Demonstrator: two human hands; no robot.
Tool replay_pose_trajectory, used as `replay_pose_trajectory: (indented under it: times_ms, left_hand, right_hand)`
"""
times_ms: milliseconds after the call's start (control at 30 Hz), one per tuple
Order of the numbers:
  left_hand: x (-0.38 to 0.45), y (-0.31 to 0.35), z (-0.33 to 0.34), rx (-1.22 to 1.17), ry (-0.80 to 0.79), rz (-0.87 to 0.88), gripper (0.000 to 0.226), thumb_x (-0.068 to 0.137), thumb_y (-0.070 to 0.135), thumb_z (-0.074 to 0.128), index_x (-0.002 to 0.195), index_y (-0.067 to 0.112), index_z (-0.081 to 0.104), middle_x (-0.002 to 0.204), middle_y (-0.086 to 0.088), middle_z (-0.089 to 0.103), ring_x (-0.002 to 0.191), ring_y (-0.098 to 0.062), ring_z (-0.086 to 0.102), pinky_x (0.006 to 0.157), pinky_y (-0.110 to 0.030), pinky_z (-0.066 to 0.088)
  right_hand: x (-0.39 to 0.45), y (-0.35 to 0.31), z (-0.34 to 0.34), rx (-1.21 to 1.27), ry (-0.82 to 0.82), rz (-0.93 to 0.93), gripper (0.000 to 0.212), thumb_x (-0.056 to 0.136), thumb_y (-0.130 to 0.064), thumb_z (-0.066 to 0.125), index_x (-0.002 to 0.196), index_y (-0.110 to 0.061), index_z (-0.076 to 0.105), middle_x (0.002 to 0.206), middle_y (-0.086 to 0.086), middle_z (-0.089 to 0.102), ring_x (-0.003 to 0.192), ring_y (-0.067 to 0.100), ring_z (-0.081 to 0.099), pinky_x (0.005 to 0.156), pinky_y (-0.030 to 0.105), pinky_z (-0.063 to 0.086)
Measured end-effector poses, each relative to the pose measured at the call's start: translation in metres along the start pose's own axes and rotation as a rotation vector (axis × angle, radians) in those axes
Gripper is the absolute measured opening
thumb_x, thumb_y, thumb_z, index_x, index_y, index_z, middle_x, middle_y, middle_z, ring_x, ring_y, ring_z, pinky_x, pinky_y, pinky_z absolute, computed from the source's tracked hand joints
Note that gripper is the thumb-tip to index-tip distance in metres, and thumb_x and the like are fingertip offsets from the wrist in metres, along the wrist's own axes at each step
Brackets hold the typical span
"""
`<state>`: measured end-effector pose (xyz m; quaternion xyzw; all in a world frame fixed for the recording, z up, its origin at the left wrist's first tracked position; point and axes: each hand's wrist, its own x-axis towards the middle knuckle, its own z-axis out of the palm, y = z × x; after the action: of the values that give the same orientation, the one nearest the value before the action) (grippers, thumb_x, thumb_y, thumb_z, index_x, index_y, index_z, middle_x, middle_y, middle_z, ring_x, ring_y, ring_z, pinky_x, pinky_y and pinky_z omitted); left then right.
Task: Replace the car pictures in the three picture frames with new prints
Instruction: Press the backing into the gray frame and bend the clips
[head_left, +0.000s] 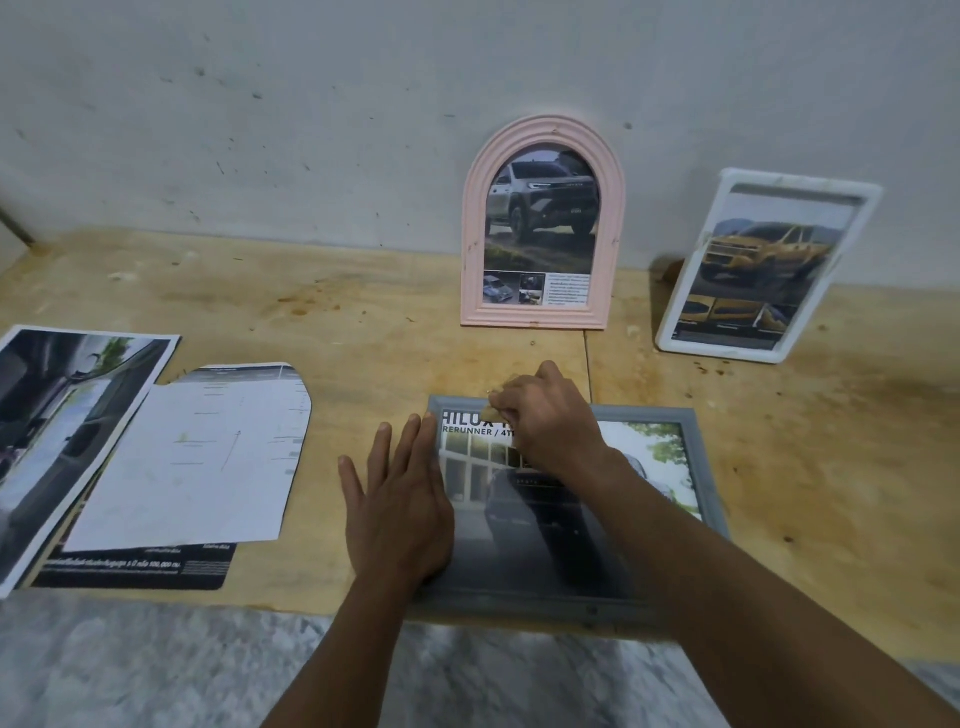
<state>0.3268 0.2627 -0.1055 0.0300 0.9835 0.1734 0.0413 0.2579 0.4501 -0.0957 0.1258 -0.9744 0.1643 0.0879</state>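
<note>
Two hands on the flat grey rectangular picture frame (701, 467).
Left hand (397, 499) — fingers straight, pressing its edge; right hand (545, 415) pinches a small tan piece (489, 413), perhaps a tab.

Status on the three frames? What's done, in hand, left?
Looks done: the pink arched frame and white frame stand against the wall, each holding a car print. In hand: the grey frame lies flat on the table with a print in it; the left hand presses its left edge, the right hand pinches something small near its top edge. Left: standing it up. Loose prints lie at left.
</note>
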Motion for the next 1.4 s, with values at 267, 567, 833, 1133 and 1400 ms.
replay_pose_trajectory:
  times_ms: [267,567,833,1133,1400]
  left_hand:
    - [-0.003,0.003,-0.005,-0.05,0.017,-0.013,0.056,0.099,0.041,0.01,0.154,0.037,0.011,0.162,0.014,0.016,0.152,-0.014,0.001,0.121,-0.054,-0.001]
    - [-0.002,0.002,-0.002,-0.059,0.022,-0.035,0.052,0.104,0.038,0.018,0.155,0.037,0.01,0.162,0.016,0.014,0.151,-0.011,-0.001,0.121,-0.051,-0.003]
    - [-0.002,0.0,0.0,-0.053,0.023,-0.018,0.053,0.103,0.04,0.014,0.156,0.036,0.01,0.162,0.015,0.016,0.151,-0.013,0.001,0.121,-0.054,0.0]
    - [-0.001,-0.003,0.001,-0.07,0.033,0.004,0.058,0.098,0.048,0.005,0.155,0.037,0.01,0.162,0.013,0.019,0.151,-0.015,0.005,0.12,-0.056,0.002]
    - [-0.002,-0.002,0.001,-0.078,0.05,0.004,0.06,0.097,0.049,0.005,0.154,0.037,0.013,0.161,0.012,0.022,0.151,-0.016,0.008,0.119,-0.057,0.003]
  right_hand:
    - [-0.022,0.031,-0.017,-0.064,0.018,0.049,0.016,0.091,-0.013,0.062,0.098,-0.018,0.076,0.1,0.001,0.074,0.078,0.018,0.036,0.061,0.036,0.043]
    - [-0.039,0.051,-0.039,-0.137,-0.045,0.121,0.024,0.09,-0.011,0.062,0.11,-0.02,0.072,0.106,0.0,0.066,0.094,0.02,0.043,0.068,0.034,0.039]
    - [-0.054,0.063,-0.055,-0.228,-0.075,0.165,0.025,0.089,-0.009,0.06,0.109,-0.019,0.071,0.105,0.004,0.058,0.098,0.024,0.043,0.069,0.033,0.031]
    - [-0.071,0.078,-0.081,-0.336,-0.148,0.306,0.027,0.088,-0.015,0.054,0.112,-0.017,0.068,0.109,0.005,0.053,0.105,0.026,0.044,0.075,0.038,0.039]
    - [-0.076,0.08,-0.083,-0.313,-0.15,0.482,0.027,0.082,-0.015,0.057,0.107,-0.009,0.064,0.107,0.013,0.054,0.104,0.032,0.048,0.078,0.041,0.045]
